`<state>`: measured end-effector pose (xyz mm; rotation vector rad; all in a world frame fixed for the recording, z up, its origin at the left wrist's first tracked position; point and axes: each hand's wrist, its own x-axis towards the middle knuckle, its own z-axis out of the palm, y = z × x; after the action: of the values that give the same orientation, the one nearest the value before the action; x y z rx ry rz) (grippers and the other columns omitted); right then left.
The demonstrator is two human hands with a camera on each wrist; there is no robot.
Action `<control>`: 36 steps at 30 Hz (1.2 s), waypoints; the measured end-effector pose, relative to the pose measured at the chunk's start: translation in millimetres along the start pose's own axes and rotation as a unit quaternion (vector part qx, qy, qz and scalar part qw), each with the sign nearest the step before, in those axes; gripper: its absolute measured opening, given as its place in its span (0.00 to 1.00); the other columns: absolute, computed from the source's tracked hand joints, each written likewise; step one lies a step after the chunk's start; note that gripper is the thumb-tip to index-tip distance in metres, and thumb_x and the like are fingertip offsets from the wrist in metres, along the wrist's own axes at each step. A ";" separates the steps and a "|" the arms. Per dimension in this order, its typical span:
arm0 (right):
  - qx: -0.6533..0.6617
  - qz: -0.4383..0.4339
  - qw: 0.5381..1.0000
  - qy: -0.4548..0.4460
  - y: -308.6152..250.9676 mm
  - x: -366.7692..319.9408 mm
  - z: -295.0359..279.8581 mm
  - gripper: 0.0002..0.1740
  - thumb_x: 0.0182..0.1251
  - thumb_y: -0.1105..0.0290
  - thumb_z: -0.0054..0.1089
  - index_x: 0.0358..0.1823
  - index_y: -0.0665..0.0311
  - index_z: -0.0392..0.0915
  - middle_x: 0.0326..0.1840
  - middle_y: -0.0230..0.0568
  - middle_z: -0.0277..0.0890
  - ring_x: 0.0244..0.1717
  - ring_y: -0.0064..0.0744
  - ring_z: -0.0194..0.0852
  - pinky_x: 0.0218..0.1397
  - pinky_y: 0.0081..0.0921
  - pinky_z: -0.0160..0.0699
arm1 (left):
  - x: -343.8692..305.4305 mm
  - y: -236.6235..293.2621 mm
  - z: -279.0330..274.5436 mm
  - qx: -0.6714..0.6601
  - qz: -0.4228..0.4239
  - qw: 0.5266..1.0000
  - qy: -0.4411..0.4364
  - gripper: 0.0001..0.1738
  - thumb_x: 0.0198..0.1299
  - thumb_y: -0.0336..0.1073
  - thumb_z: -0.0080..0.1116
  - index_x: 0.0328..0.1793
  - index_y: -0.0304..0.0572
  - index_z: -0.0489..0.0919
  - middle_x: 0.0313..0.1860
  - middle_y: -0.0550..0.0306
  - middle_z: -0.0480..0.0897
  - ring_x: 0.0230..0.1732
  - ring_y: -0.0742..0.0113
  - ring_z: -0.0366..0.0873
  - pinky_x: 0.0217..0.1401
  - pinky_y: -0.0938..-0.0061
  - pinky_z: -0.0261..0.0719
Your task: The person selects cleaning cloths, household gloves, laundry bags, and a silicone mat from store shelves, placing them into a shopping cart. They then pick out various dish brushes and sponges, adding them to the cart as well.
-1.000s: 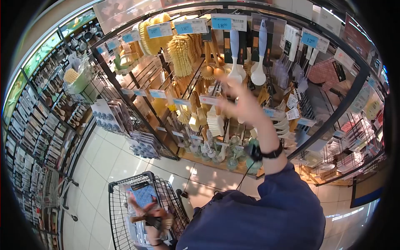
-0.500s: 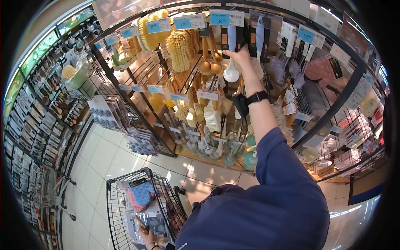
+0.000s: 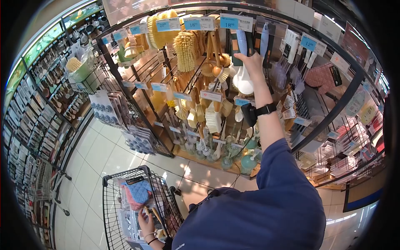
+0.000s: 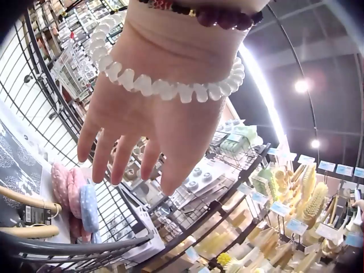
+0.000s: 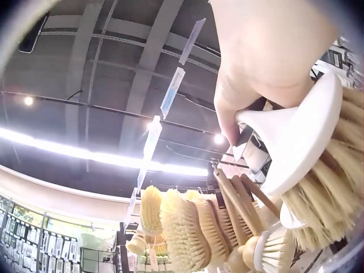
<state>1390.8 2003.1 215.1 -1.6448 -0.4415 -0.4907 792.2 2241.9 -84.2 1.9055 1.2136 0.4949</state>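
Note:
My right hand [image 3: 253, 66] grips the neck of a white dish brush [image 3: 243, 81] with a blue handle, in front of the upper rack. In the right wrist view, pale bristles hang below the brush's white head [image 5: 313, 133]. A second blue-handled brush [image 3: 264, 39] hangs beside it. Low on the left, my left hand [image 3: 146, 223] hovers over the shopping cart [image 3: 125, 173]. Its fingers hang loose with nothing between them in the left wrist view. Near it lie pink and blue quilted mitts [image 3: 137, 193] and wooden handles [image 4: 28, 232].
Yellow-bristled brushes [image 3: 185, 52] and wooden-handled brushes [image 3: 216, 71] hang left of my right hand, under price tags [image 3: 235, 23]. White-handled brushes [image 3: 289, 43] and a pink mitt [image 3: 321, 79] hang to its right. A black rack post [image 3: 333, 112] slants down on the right.
My right hand rose to the white brush and took hold of it; the brush and its card now tilt. My left hand let go of the wooden-handled brush in the cart.

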 end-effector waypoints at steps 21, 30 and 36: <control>-0.313 -0.189 0.914 0.175 2.2 -23.9 22.8 0.38 0.41 0.55 0.68 0.50 0.69 0.61 0.50 0.58 0.64 0.50 0.50 0.66 0.50 0.36 0.66 | 6.2 15.4 5.6 -0.023 0.058 0.998 -0.027 0.25 0.49 0.28 0.57 0.56 0.37 0.67 0.42 0.51 0.73 0.36 0.66 0.72 0.40 0.75 0.72; -0.019 -0.143 0.989 0.037 15.6 14.6 14.4 0.31 0.41 0.67 0.69 0.45 0.70 0.62 0.36 0.46 0.73 0.35 0.34 0.74 0.39 0.27 0.71 | 13.1 30.4 2.0 0.001 0.067 0.996 -0.058 0.25 0.49 0.29 0.58 0.56 0.37 0.68 0.41 0.51 0.73 0.36 0.65 0.73 0.40 0.74 0.72; 0.169 -0.122 0.975 -0.080 -12.9 -29.7 5.4 0.27 0.49 0.78 0.63 0.46 0.69 0.56 0.34 0.40 0.70 0.35 0.22 0.71 0.35 0.18 0.72 | 18.2 37.7 3.2 0.011 0.081 0.994 -0.079 0.25 0.49 0.30 0.59 0.55 0.37 0.68 0.41 0.51 0.73 0.37 0.65 0.73 0.41 0.74 0.72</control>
<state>1359.4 2009.9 208.8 -1.3105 -0.8087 -0.4380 824.1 2248.5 -57.8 2.0311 0.9714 0.4076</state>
